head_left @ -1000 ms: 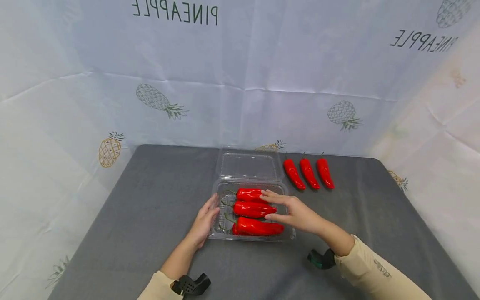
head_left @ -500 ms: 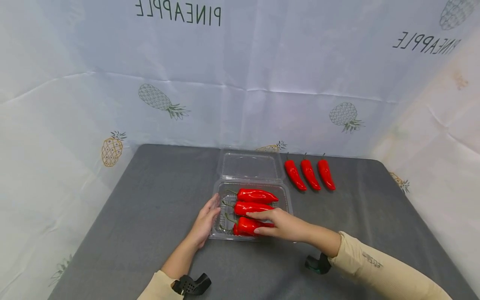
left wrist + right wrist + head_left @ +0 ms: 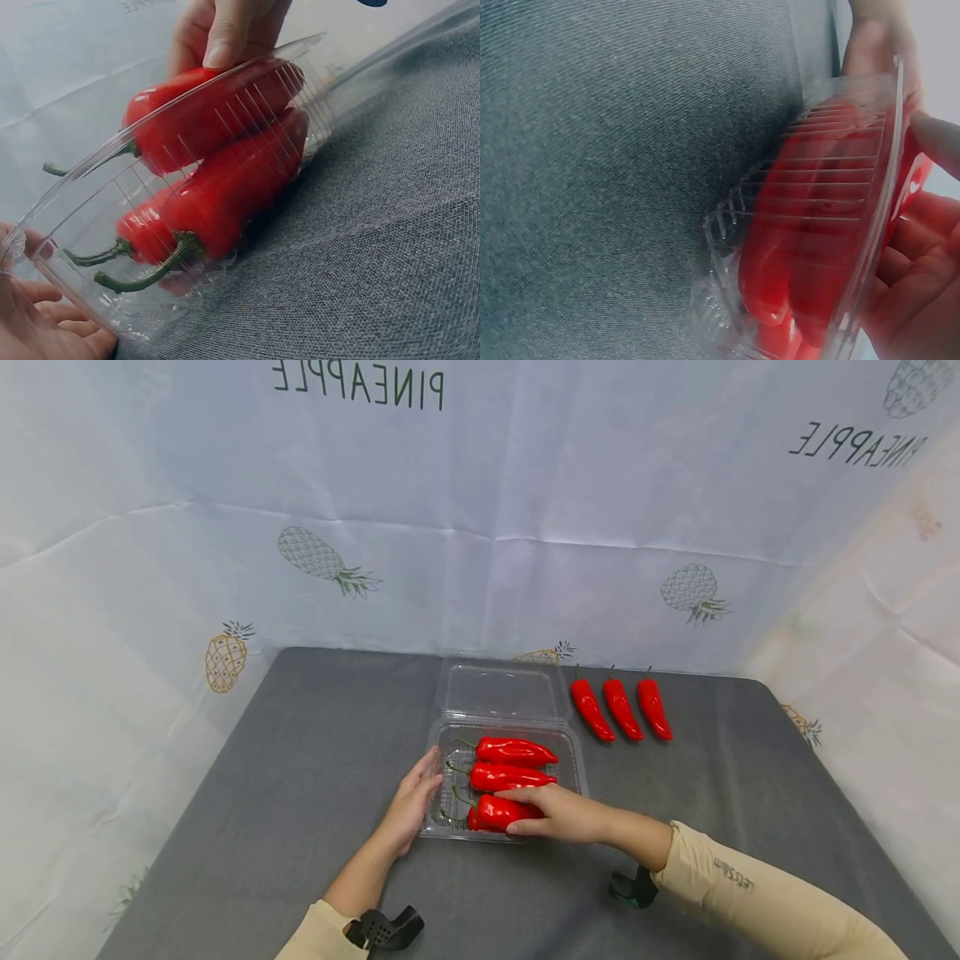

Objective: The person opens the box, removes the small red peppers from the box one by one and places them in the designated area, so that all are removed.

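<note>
A clear plastic clamshell box [image 3: 578,768] lies with its lid folded back, holding several red chili peppers [image 3: 516,751]. At its left side my left hand [image 3: 407,806] holds the wall, fingers [image 3: 61,330] outside and thumb at the rim. My right hand [image 3: 566,812] grips the nearest upper chili pepper [image 3: 501,811], thumb on the near side and fingers on the far side, covering its tip end. That pepper's body overlaps the near rim in the left wrist view, above two others whose green stems [image 3: 142,281] point left.
Three more red chili peppers [image 3: 622,710] lie in a row on the grey table [image 3: 322,735], right of the open lid [image 3: 504,689]. A pineapple-print curtain [image 3: 480,485] hangs behind and beside the table.
My right hand has come from over the back peppers toward the near side of the box and closed on the front pepper. The left hand stays at the box's left side.
</note>
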The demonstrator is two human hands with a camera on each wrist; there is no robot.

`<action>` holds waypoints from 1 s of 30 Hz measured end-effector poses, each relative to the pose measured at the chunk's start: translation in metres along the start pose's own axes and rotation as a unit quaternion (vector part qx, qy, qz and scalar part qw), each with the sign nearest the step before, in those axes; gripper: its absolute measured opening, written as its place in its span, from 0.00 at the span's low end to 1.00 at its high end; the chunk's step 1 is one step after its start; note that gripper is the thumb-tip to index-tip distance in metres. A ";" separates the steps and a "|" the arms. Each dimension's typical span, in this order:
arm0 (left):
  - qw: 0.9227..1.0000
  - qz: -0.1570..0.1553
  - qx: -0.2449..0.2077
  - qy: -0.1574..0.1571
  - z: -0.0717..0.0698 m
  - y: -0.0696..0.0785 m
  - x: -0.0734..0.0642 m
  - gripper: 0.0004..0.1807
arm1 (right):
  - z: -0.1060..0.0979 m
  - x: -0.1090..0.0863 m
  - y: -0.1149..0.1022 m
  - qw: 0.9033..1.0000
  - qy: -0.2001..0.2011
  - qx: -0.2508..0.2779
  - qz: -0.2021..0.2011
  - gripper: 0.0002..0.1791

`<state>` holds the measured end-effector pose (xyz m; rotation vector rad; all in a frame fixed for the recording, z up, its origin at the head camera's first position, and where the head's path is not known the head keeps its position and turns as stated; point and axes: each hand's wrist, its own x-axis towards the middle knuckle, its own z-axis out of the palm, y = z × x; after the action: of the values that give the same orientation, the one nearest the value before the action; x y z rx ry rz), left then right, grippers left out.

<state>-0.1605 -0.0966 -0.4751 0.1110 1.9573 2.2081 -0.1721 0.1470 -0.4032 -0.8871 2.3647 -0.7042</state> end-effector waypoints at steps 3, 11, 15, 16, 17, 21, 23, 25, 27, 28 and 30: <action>1.000 0.002 -0.002 0.001 0.000 0.000 0.001 0.30 | 0.000 0.001 0.001 1.000 0.003 -0.001 -0.009 0.30; 1.000 0.001 -0.003 -0.001 0.000 0.000 0.001 0.30 | -0.001 0.000 0.001 0.998 0.036 -0.032 -0.031 0.31; 1.000 0.001 0.002 -0.001 0.001 0.000 0.001 0.30 | -0.006 -0.002 0.000 0.997 0.056 -0.028 -0.040 0.32; 1.000 -0.001 0.003 0.000 0.001 0.000 0.001 0.30 | -0.007 -0.002 0.000 0.997 0.058 -0.021 -0.040 0.33; 1.000 0.001 0.004 -0.001 0.001 0.000 0.001 0.30 | -0.008 -0.003 0.000 0.997 0.059 -0.012 -0.041 0.33; 1.000 0.003 0.003 -0.002 0.001 0.000 0.000 0.30 | -0.010 -0.005 0.003 0.997 0.061 0.030 -0.042 0.34; 1.000 0.004 0.000 -0.003 0.001 0.001 0.000 0.30 | -0.010 -0.006 0.004 0.996 0.068 0.047 -0.041 0.34; 1.000 0.002 -0.005 -0.001 0.001 0.001 -0.001 0.30 | -0.010 -0.008 0.005 0.994 0.077 0.064 -0.033 0.34; 1.000 0.001 -0.009 -0.001 0.002 0.001 -0.001 0.30 | -0.011 -0.009 0.007 0.993 0.084 0.080 -0.024 0.34; 1.000 0.001 -0.009 -0.001 0.002 0.001 -0.001 0.30 | -0.012 -0.010 0.008 0.992 0.086 0.086 -0.019 0.33; 1.000 0.001 -0.010 0.000 0.001 0.001 -0.001 0.30 | -0.014 -0.012 0.010 0.991 0.094 0.088 -0.018 0.32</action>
<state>-0.1594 -0.0955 -0.4740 0.1098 1.9349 2.2280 -0.1774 0.1656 -0.3960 -0.8202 2.4062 -1.0356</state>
